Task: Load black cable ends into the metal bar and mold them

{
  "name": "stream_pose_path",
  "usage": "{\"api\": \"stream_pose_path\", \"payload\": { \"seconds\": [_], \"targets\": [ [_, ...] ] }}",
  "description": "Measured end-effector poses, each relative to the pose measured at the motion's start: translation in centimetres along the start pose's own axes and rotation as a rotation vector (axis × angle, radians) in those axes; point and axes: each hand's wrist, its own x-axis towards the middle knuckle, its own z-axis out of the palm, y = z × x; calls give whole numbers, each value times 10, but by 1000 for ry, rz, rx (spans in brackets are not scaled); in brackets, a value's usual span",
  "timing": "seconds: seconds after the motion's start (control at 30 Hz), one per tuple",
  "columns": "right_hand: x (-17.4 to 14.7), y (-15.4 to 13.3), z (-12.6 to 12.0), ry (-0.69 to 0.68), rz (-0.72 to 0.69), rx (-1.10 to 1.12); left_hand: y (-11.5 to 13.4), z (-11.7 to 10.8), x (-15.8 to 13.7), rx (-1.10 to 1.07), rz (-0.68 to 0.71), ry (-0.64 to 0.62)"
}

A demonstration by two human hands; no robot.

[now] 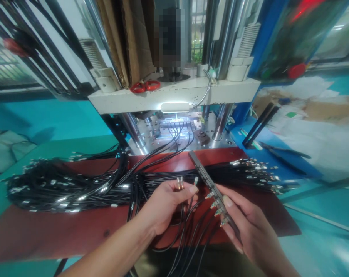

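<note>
My left hand (170,198) is closed on black cables, with small metal connector ends (179,183) poking out above the fingers. One connector with a green and white tip (196,180) sticks up at its thumb. My right hand (246,219) grips a long dark metal bar (205,173), tilted from upper left to lower right. Several small connectors (217,211) sit along the bar's left edge, and their black cables (202,227) hang down towards me. The connector at my left thumb is close to the bar; whether they touch I cannot tell.
A large bundle of black cables (76,184) lies across the red-brown board (61,231). Beyond it stands a press with a white crossbeam (174,94) and steel posts (222,122). Cables run into its lit lower mould (176,129). Red-handled scissors (145,86) lie on the crossbeam.
</note>
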Motion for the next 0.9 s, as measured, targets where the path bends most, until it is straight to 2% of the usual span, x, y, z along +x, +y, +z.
{"api": "stream_pose_path", "payload": {
  "seconds": [0.37, 0.53, 0.7, 0.9],
  "targets": [
    [3, 2, -3, -29, -35, -47, -1, 3, 1, 46, -49, 18],
    [4, 4, -5, -35, -97, -71, -3, 8, -3, 128, 68, 62],
    [4, 4, -6, -29, -115, -82, -4, 12, -5, 319, 163, 145],
    [5, 4, -8, -77, -99, -115, 2, 14, -6, 433, 217, 119]
  ]
}}
